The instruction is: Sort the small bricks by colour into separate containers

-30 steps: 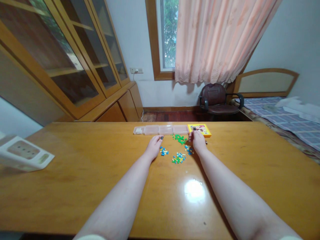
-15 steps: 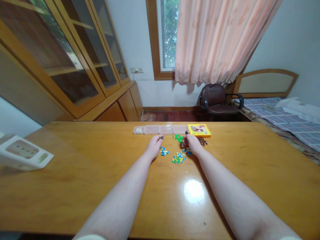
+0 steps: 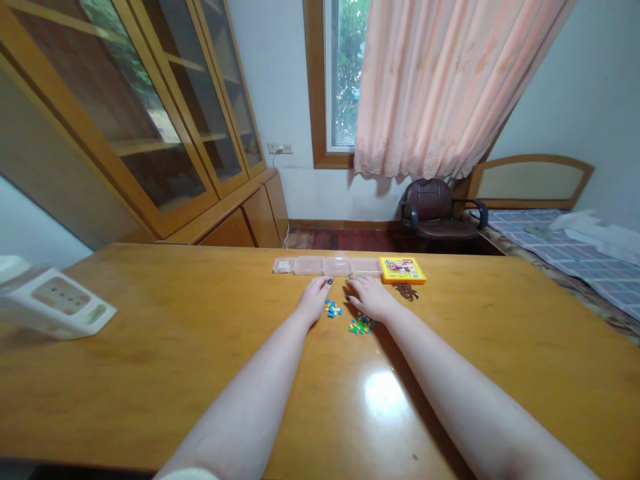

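Note:
My left hand [image 3: 313, 300] rests on the table left of a small pile of blue and pale yellow toy bricks [image 3: 333, 309]. Its fingers are curled together at the tips, and anything in them is hidden. My right hand [image 3: 371, 297] lies palm down with thumb and fingers apart, over the spot of the green bricks, mostly covered now. Just below it is a mixed pile of green, yellow and blue bricks [image 3: 361, 327], partly hidden by the wrist. To its right, brown bricks [image 3: 407, 292] lie in front of a yellow box [image 3: 403, 271].
A row of clear plastic trays [image 3: 307, 266] runs along the table's far edge, left of the box. A white and clear container [image 3: 65, 303] stands at the table's left. Beyond the wooden table [image 3: 200, 347] are a chair [image 3: 433, 207], a cabinet and a bed.
My right hand has moved left from the brown bricks to the green ones and its fingers have spread. My left hand stays beside the blue pile. The view has shifted slightly.

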### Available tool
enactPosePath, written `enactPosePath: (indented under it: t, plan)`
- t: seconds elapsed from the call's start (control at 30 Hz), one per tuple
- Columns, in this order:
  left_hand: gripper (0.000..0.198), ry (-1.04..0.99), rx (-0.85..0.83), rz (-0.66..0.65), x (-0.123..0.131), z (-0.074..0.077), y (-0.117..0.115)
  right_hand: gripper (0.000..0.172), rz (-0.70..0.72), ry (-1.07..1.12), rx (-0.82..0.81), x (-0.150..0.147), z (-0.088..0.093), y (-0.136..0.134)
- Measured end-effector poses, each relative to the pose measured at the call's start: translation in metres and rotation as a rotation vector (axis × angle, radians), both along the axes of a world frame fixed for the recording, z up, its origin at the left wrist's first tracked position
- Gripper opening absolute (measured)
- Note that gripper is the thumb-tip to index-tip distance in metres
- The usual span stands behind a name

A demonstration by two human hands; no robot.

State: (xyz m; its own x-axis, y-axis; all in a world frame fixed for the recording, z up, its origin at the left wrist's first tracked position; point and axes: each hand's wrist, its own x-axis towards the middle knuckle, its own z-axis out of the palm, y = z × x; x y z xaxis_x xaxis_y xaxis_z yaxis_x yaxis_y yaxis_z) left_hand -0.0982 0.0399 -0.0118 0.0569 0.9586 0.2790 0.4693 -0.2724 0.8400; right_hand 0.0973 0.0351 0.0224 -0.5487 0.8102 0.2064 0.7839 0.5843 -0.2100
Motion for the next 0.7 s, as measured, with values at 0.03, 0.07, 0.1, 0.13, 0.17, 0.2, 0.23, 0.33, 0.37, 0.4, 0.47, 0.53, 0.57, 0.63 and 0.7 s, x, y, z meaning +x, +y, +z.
enactPosePath:
  t: [0.03, 0.07, 0.1, 0.13, 0.17, 0.2, 0.23, 0.33, 0.37, 0.4, 0.47, 0.53, 0.57, 0.63, 0.7]
  plan:
    - [0.030, -0.002, 0.003, 0.002, 0.000, -0.001, 0.000, 0.042, 0.007, -0.035, 0.003, -0.004, 0.000, 0.002]
    - [0.030, -0.003, 0.005, 0.003, 0.000, -0.002, 0.001, 0.043, 0.007, -0.062, 0.007, -0.007, 0.000, 0.004]
    - [0.029, -0.003, 0.006, 0.002, 0.000, -0.003, 0.000, 0.043, 0.002, -0.084, 0.013, -0.009, 0.000, 0.006]
    - [0.029, -0.003, 0.006, -0.001, 0.000, -0.003, 0.000, 0.043, -0.003, -0.105, 0.018, -0.011, 0.000, 0.008]
    - [0.028, -0.002, 0.008, -0.005, 0.001, -0.002, 0.000, 0.042, -0.009, -0.123, 0.023, -0.013, 0.000, 0.009]
    - [0.028, -0.002, 0.010, -0.006, 0.001, -0.002, -0.001, 0.041, -0.012, -0.138, 0.028, -0.013, 0.000, 0.010]
    - [0.028, -0.002, 0.012, -0.005, 0.001, -0.001, -0.001, 0.041, -0.013, -0.147, 0.032, -0.014, 0.000, 0.011]
    - [0.027, 0.007, 0.012, 0.001, 0.001, 0.001, -0.002, 0.039, -0.020, -0.150, 0.037, -0.011, 0.002, 0.009]
    - [0.027, 0.014, 0.010, 0.001, 0.001, 0.001, -0.002, 0.037, -0.032, -0.150, 0.043, -0.009, 0.002, 0.008]
    - [0.027, 0.021, 0.009, 0.000, 0.001, 0.001, -0.002, 0.036, -0.049, -0.153, 0.051, -0.006, 0.003, 0.006]
    - [0.028, 0.033, 0.009, -0.003, 0.001, 0.001, -0.002, 0.035, -0.083, -0.157, 0.070, -0.002, 0.004, 0.004]
    - [0.028, 0.038, 0.015, -0.003, 0.001, 0.001, -0.002, 0.035, -0.078, -0.146, 0.081, 0.001, 0.003, 0.003]
    - [0.028, 0.040, 0.018, -0.003, 0.001, 0.002, -0.002, 0.036, -0.057, -0.135, 0.079, 0.001, 0.002, 0.003]
    - [0.028, 0.046, 0.022, -0.005, 0.001, 0.002, -0.002, 0.041, -0.007, -0.112, 0.073, 0.001, 0.000, 0.003]
    - [0.027, 0.049, 0.021, -0.002, 0.001, 0.002, -0.002, 0.046, 0.008, -0.107, 0.063, -0.002, -0.002, 0.004]
